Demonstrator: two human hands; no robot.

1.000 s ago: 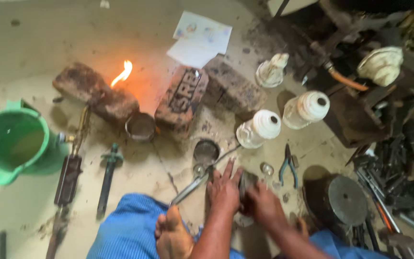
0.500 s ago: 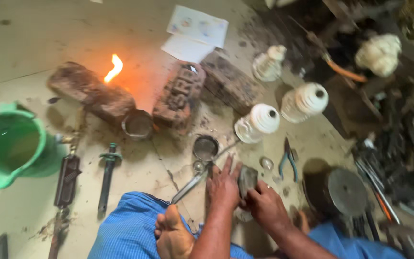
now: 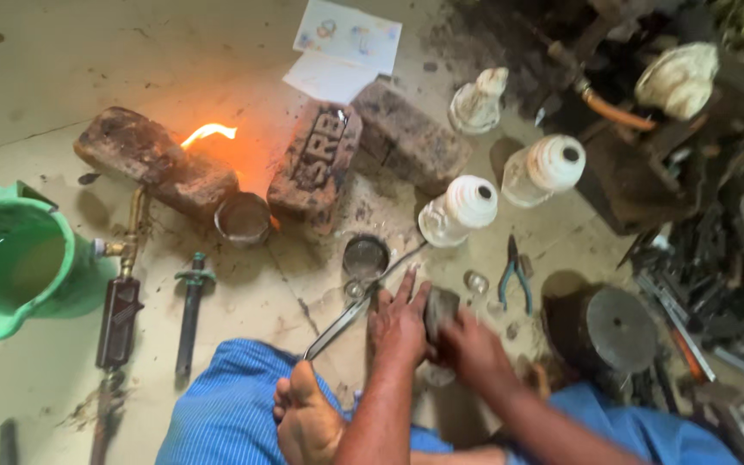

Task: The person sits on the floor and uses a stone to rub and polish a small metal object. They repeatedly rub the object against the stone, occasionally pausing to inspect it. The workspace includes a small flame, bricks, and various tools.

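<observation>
My left hand (image 3: pixel 398 325) lies with its fingers stretched forward, pressed against the left side of a small dark grey block (image 3: pixel 442 307) on the floor. My right hand (image 3: pixel 474 351) grips the same block from the right. Long metal tongs (image 3: pixel 344 319) lie just left of my left hand, their tips near a small round metal cup (image 3: pixel 365 257). My bare foot (image 3: pixel 306 419) and blue-clad knees are right below the hands.
A flame (image 3: pixel 209 133) burns on bricks (image 3: pixel 157 162) beside a lettered brick (image 3: pixel 318 164) and a metal pot (image 3: pixel 243 220). A brass torch (image 3: pixel 120 297) and green bucket (image 3: pixel 12 263) lie left. White ceramic insulators (image 3: pixel 460 209), blue-handled pliers (image 3: pixel 516 274) and a round iron anvil (image 3: pixel 618 329) lie right.
The view has swung a little; both hands stay on the dark block, the right hand closing in tighter on it. The flame leans lower.
</observation>
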